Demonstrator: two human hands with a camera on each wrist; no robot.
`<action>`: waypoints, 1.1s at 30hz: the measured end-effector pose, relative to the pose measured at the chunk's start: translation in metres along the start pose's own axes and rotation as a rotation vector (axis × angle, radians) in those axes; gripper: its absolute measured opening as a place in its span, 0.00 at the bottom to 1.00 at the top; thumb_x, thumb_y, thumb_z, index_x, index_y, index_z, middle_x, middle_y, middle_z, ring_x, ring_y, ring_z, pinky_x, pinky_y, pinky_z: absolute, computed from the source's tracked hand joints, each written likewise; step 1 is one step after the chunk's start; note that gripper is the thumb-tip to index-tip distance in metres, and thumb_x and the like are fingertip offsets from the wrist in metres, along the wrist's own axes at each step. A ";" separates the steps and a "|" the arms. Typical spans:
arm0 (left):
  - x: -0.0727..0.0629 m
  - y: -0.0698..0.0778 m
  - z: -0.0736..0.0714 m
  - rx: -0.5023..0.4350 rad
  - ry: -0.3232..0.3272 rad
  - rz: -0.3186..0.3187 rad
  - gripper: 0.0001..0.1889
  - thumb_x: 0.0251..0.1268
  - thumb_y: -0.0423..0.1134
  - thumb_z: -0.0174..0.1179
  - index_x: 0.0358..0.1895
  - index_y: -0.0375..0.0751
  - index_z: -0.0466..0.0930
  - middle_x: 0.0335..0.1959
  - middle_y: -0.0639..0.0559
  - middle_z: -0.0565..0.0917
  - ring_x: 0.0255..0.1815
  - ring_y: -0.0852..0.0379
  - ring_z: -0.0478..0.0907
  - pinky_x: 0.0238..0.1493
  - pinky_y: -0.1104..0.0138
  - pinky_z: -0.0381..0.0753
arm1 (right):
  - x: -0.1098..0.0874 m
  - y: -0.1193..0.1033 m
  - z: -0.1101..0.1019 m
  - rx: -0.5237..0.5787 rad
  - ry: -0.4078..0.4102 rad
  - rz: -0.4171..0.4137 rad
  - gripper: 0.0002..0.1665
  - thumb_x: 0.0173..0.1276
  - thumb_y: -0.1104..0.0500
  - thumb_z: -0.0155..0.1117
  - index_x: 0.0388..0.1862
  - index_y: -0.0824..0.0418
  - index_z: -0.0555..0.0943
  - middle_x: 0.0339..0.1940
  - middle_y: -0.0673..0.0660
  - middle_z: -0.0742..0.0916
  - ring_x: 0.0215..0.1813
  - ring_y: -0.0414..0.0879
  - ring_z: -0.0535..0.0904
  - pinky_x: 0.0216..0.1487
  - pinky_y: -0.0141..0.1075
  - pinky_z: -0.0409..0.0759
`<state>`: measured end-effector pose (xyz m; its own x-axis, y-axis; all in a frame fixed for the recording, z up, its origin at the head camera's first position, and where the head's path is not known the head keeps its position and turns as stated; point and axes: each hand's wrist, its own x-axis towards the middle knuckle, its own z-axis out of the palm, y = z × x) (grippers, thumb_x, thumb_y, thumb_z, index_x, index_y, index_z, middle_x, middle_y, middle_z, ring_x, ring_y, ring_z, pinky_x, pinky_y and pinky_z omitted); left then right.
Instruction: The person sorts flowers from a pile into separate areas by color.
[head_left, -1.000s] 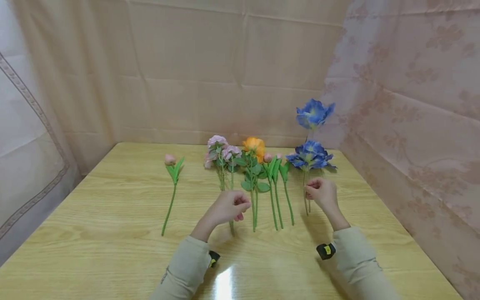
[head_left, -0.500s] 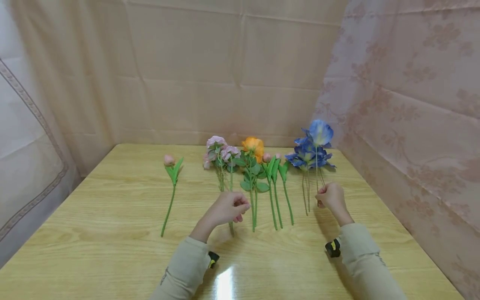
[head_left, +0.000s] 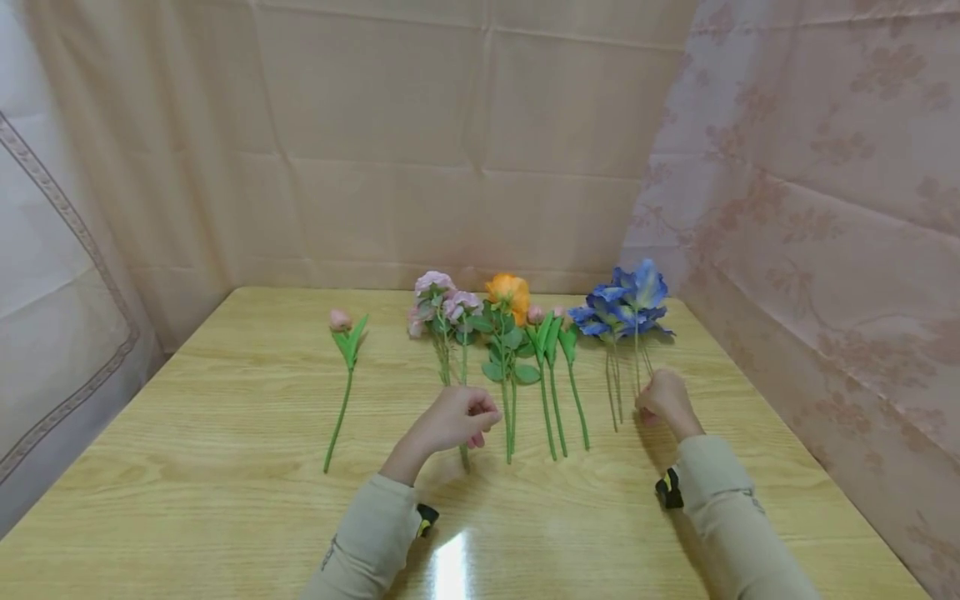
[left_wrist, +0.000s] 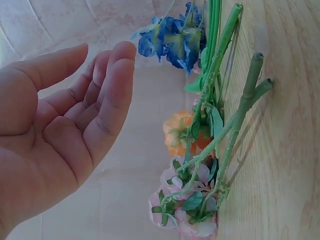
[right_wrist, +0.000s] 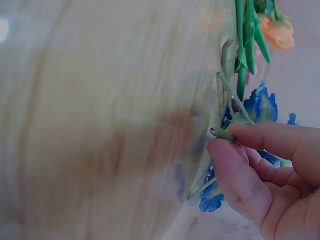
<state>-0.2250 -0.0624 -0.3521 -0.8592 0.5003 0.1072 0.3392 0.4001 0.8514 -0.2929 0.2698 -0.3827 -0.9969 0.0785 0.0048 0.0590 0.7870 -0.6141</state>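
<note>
My right hand (head_left: pixel 666 402) pinches the lower stem of a blue artificial flower (head_left: pixel 647 286) between thumb and index finger. In the right wrist view the cut stem end (right_wrist: pixel 222 134) sticks out past the fingertips. The held bloom overlaps other blue flowers (head_left: pixel 600 319), whose thin stems lie on the table. My left hand (head_left: pixel 456 417) hovers over the stems of the pink flowers (head_left: pixel 435 287) and holds nothing. Its fingers are loosely bent, with the thumb apart from them in the left wrist view.
Beside the pink flowers lies an orange flower (head_left: pixel 508 297) with green leaves. Several pink tulips (head_left: pixel 551 340) lie between it and the blue flowers. A single pink tulip (head_left: pixel 347 343) is apart on the left. Curtains stand behind the wooden table (head_left: pixel 225 500) and at its sides.
My right hand has moved right, and the raised blue flower has come down beside the other blue ones, its bloom turning. The left hand has stayed in place.
</note>
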 end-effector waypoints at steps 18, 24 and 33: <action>0.000 -0.002 0.002 0.018 -0.048 -0.024 0.07 0.64 0.34 0.52 0.32 0.33 0.76 0.25 0.39 0.77 0.21 0.45 0.78 0.24 0.55 0.78 | 0.004 0.011 -0.003 0.076 -0.103 0.101 0.06 0.45 0.74 0.59 0.13 0.71 0.74 0.08 0.56 0.77 0.13 0.49 0.77 0.19 0.39 0.78; 0.000 -0.003 0.002 0.026 -0.052 -0.017 0.07 0.64 0.35 0.52 0.32 0.34 0.76 0.25 0.38 0.77 0.22 0.44 0.78 0.24 0.55 0.78 | 0.004 0.013 -0.002 0.062 -0.120 0.107 0.08 0.49 0.70 0.62 0.15 0.72 0.75 0.09 0.57 0.77 0.13 0.47 0.77 0.19 0.39 0.78; 0.000 -0.002 0.002 0.039 -0.052 -0.006 0.07 0.64 0.34 0.52 0.32 0.33 0.77 0.23 0.40 0.77 0.21 0.47 0.78 0.24 0.55 0.78 | -0.004 -0.004 -0.006 -0.101 -0.022 -0.041 0.26 0.60 0.63 0.58 0.04 0.57 0.63 0.01 0.48 0.65 0.06 0.41 0.64 0.17 0.36 0.72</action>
<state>-0.2246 -0.0620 -0.3549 -0.8404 0.5369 0.0742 0.3497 0.4326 0.8310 -0.2889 0.2700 -0.3749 -0.9994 0.0324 0.0103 0.0220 0.8470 -0.5312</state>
